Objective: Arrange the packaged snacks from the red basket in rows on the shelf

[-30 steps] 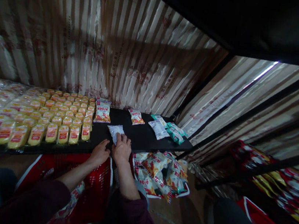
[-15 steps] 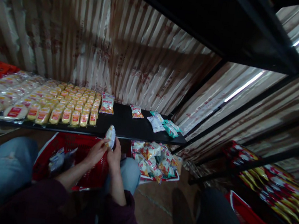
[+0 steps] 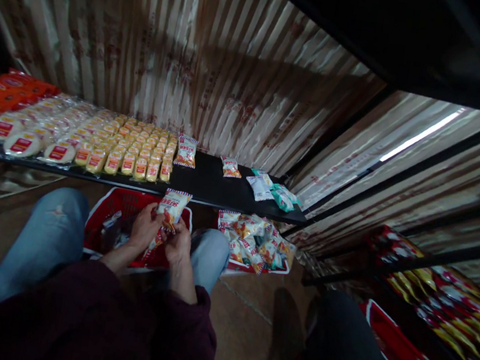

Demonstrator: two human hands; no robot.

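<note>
A white snack bag with red lettering and an orange picture (image 3: 172,206) is between my two hands, its printed front turned up, close to the shelf's front edge. My left hand (image 3: 145,227) is closed on its left side. At its lower right corner, my right hand (image 3: 178,245) grips it. Below it, between the hands, shows a bit of similar wrapping; whether it is a second bag I cannot tell. Under my hands stands a red basket (image 3: 97,215) with a few packets in it. One matching bag (image 3: 186,151) leans upright on the black shelf (image 3: 203,185), another (image 3: 230,167) farther right.
Rows of yellow packaged cakes (image 3: 128,163), round white packs (image 3: 24,144) and orange bags (image 3: 16,83) fill the shelf's left. White and green packets (image 3: 282,197) lie at its right end. A basket of snack bags (image 3: 253,241) stands by my right knee. Another person's leg (image 3: 333,342) is at right.
The held snack bag has turned from edge-on to showing its printed front. My hands have moved slightly down and left in view, and the camera view has shifted.
</note>
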